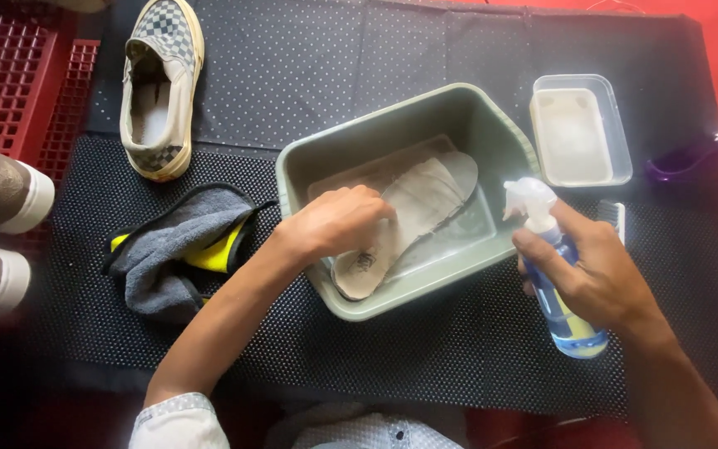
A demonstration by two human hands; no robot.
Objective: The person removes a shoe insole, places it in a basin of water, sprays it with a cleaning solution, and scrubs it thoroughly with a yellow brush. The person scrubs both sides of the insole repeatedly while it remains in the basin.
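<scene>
A grey-green plastic basin (309, 158) sits in the middle of a black dotted mat. A pale shoe insole (430, 195) leans inside it, heel end toward me. My left hand (334, 223) reaches into the basin and holds the insole near its heel. My right hand (596, 270) grips a clear spray bottle (563, 312) with blue liquid, its white nozzle turned toward the basin.
A checkered slip-on shoe (159, 87) lies at the back left. A grey and yellow cloth (180, 249) is bunched left of the basin. A clear rectangular container (579, 129) stands back right, a purple-handled tool (691, 154) beside it. Red crates (10, 75) are at far left.
</scene>
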